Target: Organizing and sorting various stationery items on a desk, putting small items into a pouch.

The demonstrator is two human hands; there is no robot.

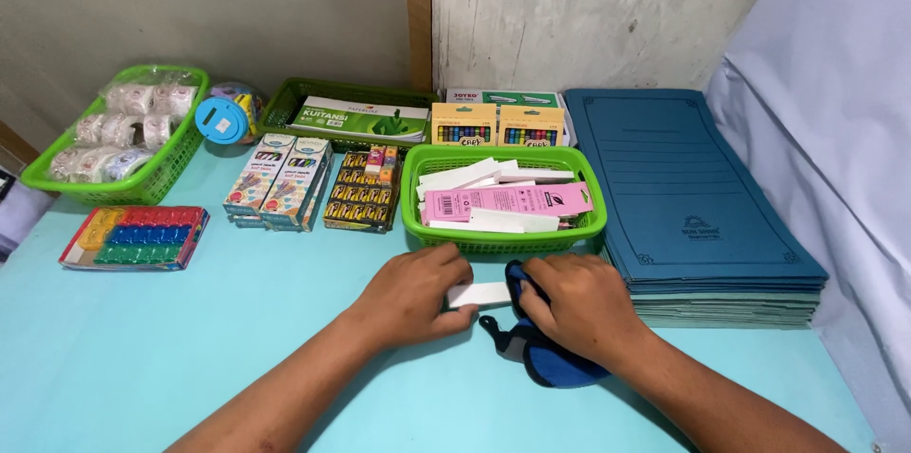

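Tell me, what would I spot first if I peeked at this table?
Probably the two hands in the middle front: the left hand and right hand hold a small white box at a blue pouch. Just behind sits a bright green basket of white and pink boxes, with a tall stack of blue folders to its right.

**Light blue counter, stocked along the back**

The counter (142, 349) carries two bright green baskets (114, 189) (503, 242), a dark green tray (285, 102), coloured-pencil boxes (275, 178), a pack of coloured clips (133, 237), crayon boxes (493, 123), a stack of blue folders (693, 216) and a blue cloth pouch (546, 363).
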